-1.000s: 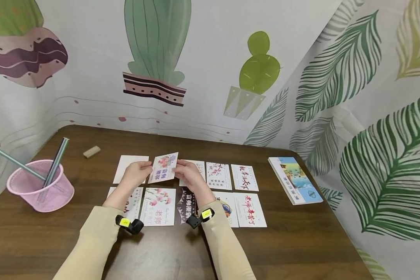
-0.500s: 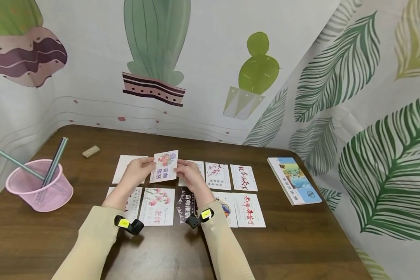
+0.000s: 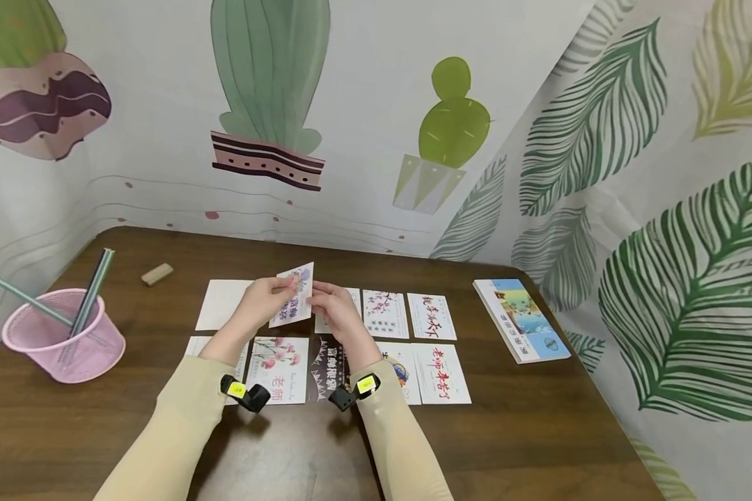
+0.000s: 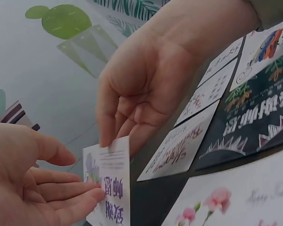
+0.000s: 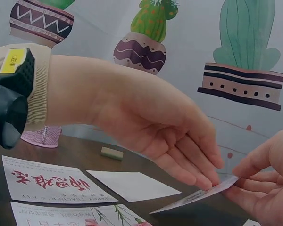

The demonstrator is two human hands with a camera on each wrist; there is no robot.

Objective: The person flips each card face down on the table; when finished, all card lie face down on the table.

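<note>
A white card (image 3: 299,311) with a flower print and purple Chinese writing is held tilted above the table. My right hand (image 3: 341,314) pinches its right edge between thumb and fingers, as the left wrist view also shows. The left hand (image 3: 260,303) reaches over the card's left side. Its fingers are extended against the printed face, and the thumb stands apart from the card in the left wrist view. Beneath lie two rows of cards, among them a blank white card (image 3: 216,306), a carnation card (image 3: 278,365) and a dark card (image 3: 326,376) partly behind the right wrist.
On the left stands a pink mesh pen cup (image 3: 109,348) with pencil-like sticks. An eraser-like block (image 3: 157,274) lies near the back edge. At the right is a stacked pad with a blue picture cover (image 3: 526,316). A printed cloth hangs behind the brown table (image 3: 526,431).
The left hand has shifted from the card's left edge onto its printed face, letting go of the edge. The right hand keeps its pinch, while the view has turned slightly.
</note>
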